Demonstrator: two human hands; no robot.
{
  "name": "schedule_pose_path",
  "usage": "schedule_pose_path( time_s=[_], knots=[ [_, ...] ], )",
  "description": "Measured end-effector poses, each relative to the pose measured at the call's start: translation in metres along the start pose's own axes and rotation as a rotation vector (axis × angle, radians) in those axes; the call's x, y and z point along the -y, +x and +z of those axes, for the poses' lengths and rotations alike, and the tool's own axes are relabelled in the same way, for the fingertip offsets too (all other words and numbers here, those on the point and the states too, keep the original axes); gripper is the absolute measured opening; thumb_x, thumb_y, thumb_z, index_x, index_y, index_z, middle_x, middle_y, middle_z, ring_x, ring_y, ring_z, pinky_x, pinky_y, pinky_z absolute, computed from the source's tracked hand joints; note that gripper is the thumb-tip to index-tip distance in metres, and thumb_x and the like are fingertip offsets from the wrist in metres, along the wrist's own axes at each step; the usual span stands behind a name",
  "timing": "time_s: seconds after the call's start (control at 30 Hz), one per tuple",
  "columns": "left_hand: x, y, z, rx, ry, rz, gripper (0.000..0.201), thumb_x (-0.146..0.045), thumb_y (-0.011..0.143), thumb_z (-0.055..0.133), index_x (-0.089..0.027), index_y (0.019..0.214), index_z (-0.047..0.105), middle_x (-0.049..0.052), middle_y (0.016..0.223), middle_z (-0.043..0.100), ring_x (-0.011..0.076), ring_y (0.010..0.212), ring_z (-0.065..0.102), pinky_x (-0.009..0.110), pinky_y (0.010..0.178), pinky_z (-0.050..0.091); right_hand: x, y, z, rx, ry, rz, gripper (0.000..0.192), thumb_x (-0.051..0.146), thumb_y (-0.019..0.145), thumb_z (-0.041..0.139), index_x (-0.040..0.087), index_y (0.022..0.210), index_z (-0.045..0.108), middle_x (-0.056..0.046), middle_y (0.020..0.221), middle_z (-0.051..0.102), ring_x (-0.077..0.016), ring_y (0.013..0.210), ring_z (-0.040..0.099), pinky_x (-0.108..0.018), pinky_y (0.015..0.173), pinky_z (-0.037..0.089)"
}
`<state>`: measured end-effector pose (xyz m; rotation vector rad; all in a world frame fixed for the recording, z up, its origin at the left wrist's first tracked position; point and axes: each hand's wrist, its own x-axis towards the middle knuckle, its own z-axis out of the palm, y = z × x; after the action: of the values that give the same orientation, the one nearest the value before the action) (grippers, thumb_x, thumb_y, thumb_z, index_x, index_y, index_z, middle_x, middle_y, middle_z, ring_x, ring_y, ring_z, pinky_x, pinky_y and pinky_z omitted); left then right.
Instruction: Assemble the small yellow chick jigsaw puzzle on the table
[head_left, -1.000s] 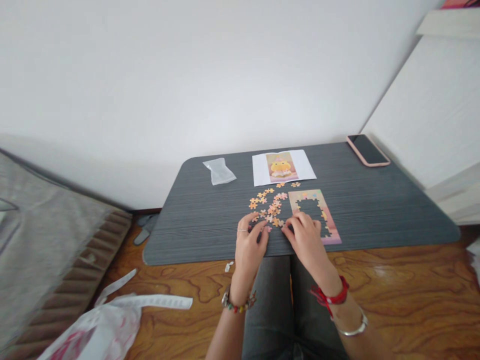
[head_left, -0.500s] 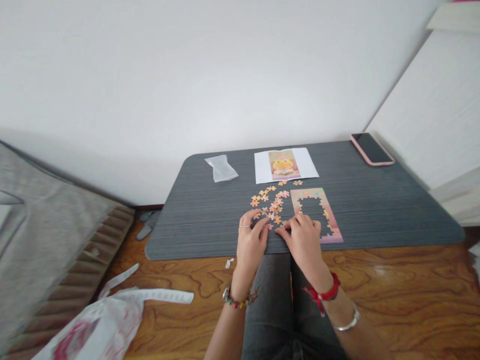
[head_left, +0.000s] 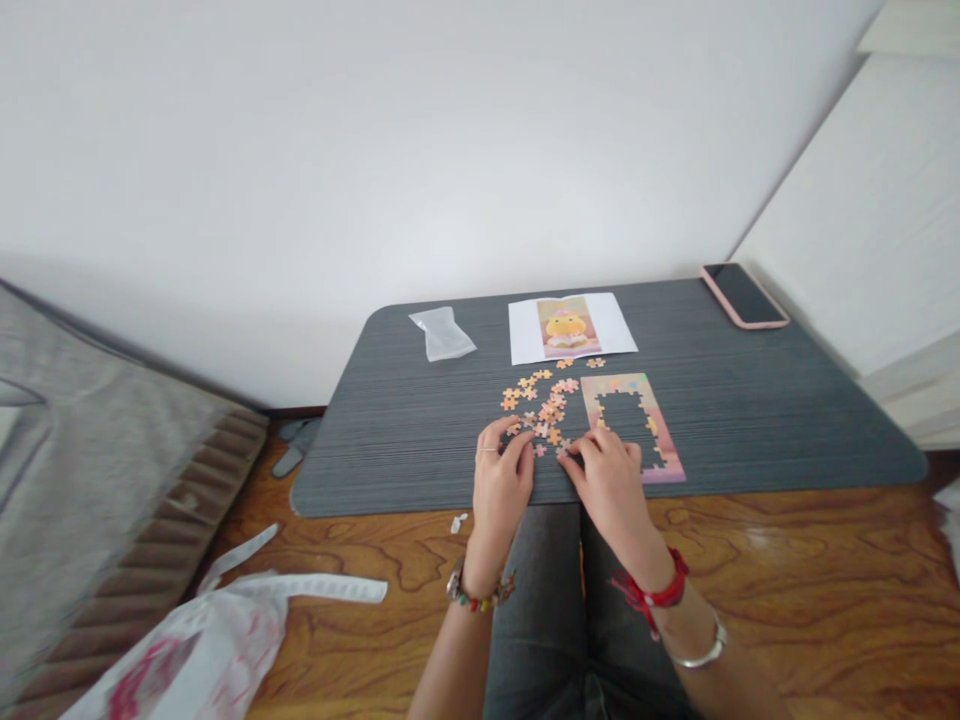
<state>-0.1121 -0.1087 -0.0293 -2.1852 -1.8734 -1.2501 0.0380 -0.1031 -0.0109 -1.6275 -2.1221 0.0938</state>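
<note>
The right hand point(head_left: 611, 485) has its thumb and index finger at a puzzle piece point(head_left: 564, 448) close to the near edge of the table point(head_left: 765, 420); whether they pinch it or only touch it, I cannot tell. The left hand point(head_left: 499, 480) arches low over the near left side of the loose pieces point(head_left: 553, 410), fingers curled; whether anything is in its grasp is hidden. Most of these pieces lie scattered between the hands and a printed sheet point(head_left: 568, 328) by the far edge, which shows a yellow character. Two sit just below the sheet's near edge. Right of the pieces, the puzzle border point(head_left: 663, 440) lies flat by the table's near edge, its middle unfilled, its near left part behind the right hand. A clear pouch point(head_left: 442, 334) rests toward the far left corner; a phone point(head_left: 745, 295) lies by the far right one. On the floor, left, are grey slippers point(head_left: 296, 445) and a plastic bag point(head_left: 225, 650).
</note>
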Motion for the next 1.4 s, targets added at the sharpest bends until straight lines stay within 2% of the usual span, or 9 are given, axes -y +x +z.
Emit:
schedule_pose_path(
  time_s=[0.17,0.4,0.6,0.83,0.9,1.0,1.1,1.2,1.4],
  knots=[
    [0.000,0.000,0.000,0.004,-0.010,-0.007,0.017,-0.015,0.084,0.052,-0.021,0.094,0.064,0.009,0.111,0.055,0.0219,0.106,0.052,0.039,0.086,0.050,-0.001,-0.002,-0.003,-0.004,-0.004,0.012,0.015,0.016,0.085,0.052,0.018,0.076,0.063,-0.005,0.084,0.061,-0.0188,0.084,0.054,-0.032,0.070,0.029],
    [-0.002,0.000,0.000,0.000,-0.029,-0.025,0.017,-0.014,0.084,0.051,-0.021,0.094,0.064,0.009,0.110,0.055,0.0217,0.106,0.052,0.039,0.087,0.049,-0.006,-0.011,-0.005,-0.021,-0.010,0.009,0.011,0.024,0.084,0.054,0.019,0.080,0.063,-0.006,0.087,0.060,-0.0202,0.083,0.055,-0.033,0.070,0.030],
    [-0.002,0.000,0.000,-0.002,-0.026,-0.024,0.017,-0.015,0.084,0.052,-0.020,0.094,0.063,0.009,0.110,0.055,0.0218,0.106,0.052,0.039,0.087,0.049,0.000,-0.006,-0.001,-0.024,-0.035,0.009,0.014,0.030,0.083,0.057,0.018,0.080,0.062,-0.008,0.087,0.061,-0.0226,0.085,0.054,-0.034,0.071,0.030],
    [-0.001,-0.001,0.001,0.004,-0.028,-0.018,0.018,-0.015,0.085,0.051,-0.020,0.096,0.063,0.009,0.111,0.054,0.0215,0.107,0.051,0.039,0.088,0.048,0.000,-0.002,-0.003,0.019,0.018,-0.009,0.015,0.019,0.085,0.050,0.017,0.076,0.062,-0.006,0.082,0.060,-0.0195,0.084,0.055,-0.032,0.071,0.029],
    [-0.002,0.000,-0.001,0.045,-0.036,0.019,0.019,-0.016,0.084,0.052,-0.021,0.098,0.064,0.009,0.114,0.053,0.0219,0.110,0.049,0.040,0.091,0.047,-0.006,-0.003,-0.005,0.054,0.052,-0.055,0.014,0.016,0.085,0.051,0.017,0.077,0.063,-0.006,0.084,0.060,-0.0187,0.085,0.056,-0.032,0.070,0.029],
    [-0.005,0.003,-0.006,0.172,-0.032,0.134,0.022,-0.020,0.083,0.056,-0.025,0.103,0.063,0.008,0.122,0.050,0.0244,0.118,0.042,0.045,0.097,0.043,-0.017,-0.003,-0.010,0.129,0.098,-0.166,0.016,0.012,0.085,0.049,0.019,0.084,0.064,-0.005,0.089,0.061,-0.0171,0.086,0.056,-0.031,0.071,0.030],
    [-0.008,0.005,-0.010,0.275,-0.016,0.199,0.022,-0.024,0.082,0.058,-0.027,0.103,0.064,0.007,0.127,0.046,0.0270,0.124,0.035,0.049,0.100,0.039,-0.026,-0.001,-0.014,0.141,0.110,-0.205,0.021,0.011,0.085,0.047,0.020,0.092,0.064,-0.006,0.095,0.061,-0.0183,0.091,0.056,-0.032,0.073,0.032],
    [-0.009,0.005,-0.011,0.285,-0.024,0.196,0.015,-0.026,0.083,0.057,-0.025,0.094,0.067,0.006,0.128,0.046,0.0269,0.125,0.034,0.048,0.101,0.038,-0.030,-0.002,-0.015,0.116,0.111,-0.168,0.019,0.013,0.084,0.050,0.019,0.096,0.064,-0.008,0.097,0.060,-0.0211,0.093,0.056,-0.034,0.074,0.034],
    [-0.008,0.004,-0.010,0.251,-0.045,0.176,0.010,-0.024,0.083,0.057,-0.022,0.087,0.066,0.007,0.127,0.046,0.0255,0.125,0.035,0.046,0.102,0.037,-0.031,-0.010,-0.015,0.122,0.106,-0.152,0.014,0.014,0.082,0.054,0.019,0.089,0.065,-0.008,0.096,0.059,-0.0221,0.090,0.056,-0.035,0.074,0.036]
  ],
)
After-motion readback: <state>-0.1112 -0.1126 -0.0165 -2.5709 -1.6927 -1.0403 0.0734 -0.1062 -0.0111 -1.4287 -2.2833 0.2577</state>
